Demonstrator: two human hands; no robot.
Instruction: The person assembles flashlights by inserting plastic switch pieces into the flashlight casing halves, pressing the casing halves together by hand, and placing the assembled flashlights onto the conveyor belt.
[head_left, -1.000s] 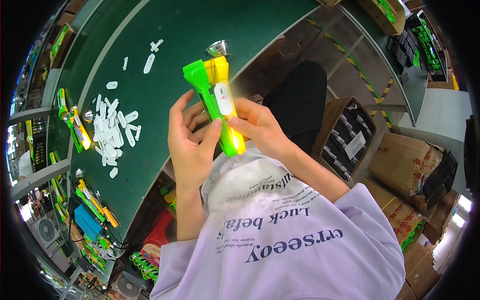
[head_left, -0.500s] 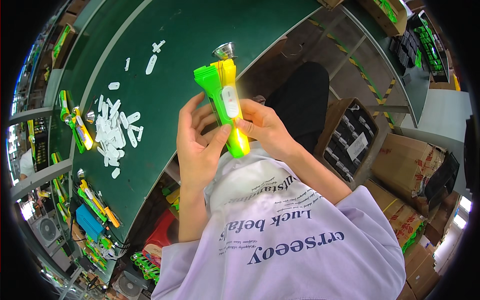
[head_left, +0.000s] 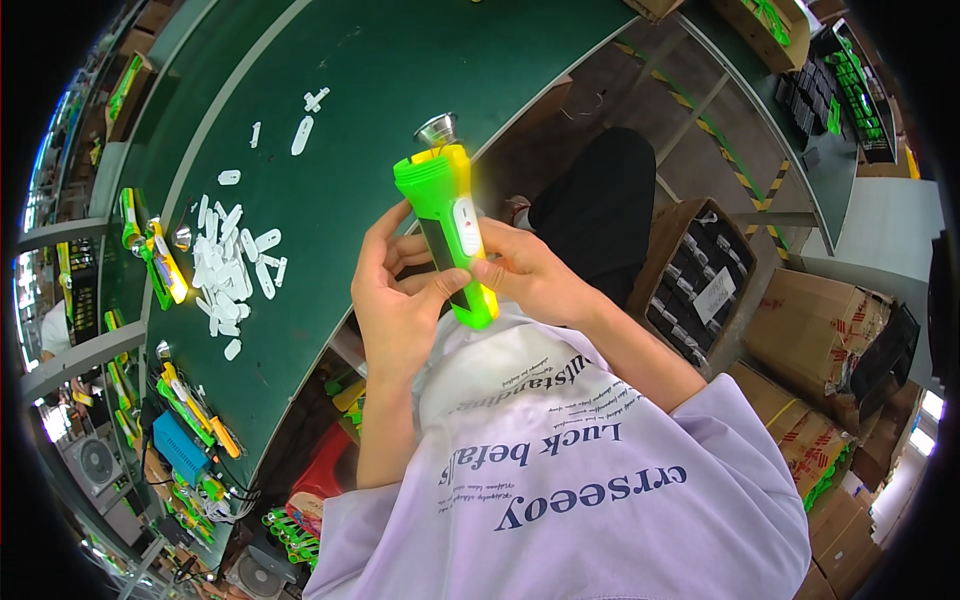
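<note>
Between my two hands is a green and yellow flashlight (head_left: 437, 215), its wide head pointing away from me. A white switch plate (head_left: 467, 226) sits along its side. The silver reflector cup (head_left: 437, 129) hangs loose past the head, apart from the rim. My left hand (head_left: 402, 290) wraps the green half from the left, thumb on the lower handle. My right hand (head_left: 530, 262) grips from the right, with its thumb near the lower end of the switch plate. Fingers behind the body are partly hidden.
White switch plates (head_left: 225, 262) lie heaped on the green table (head_left: 330, 200). Several flashlight parts (head_left: 160, 262) rest at its left, near a blue box (head_left: 180, 447). Right of my legs stands a carton (head_left: 700, 280) of dark parts, with more cardboard boxes (head_left: 815, 325) beyond.
The two flashlight halves have come together along the body. Both hands have turned it slightly and brought it a little nearer to me; the reflector moved with it.
</note>
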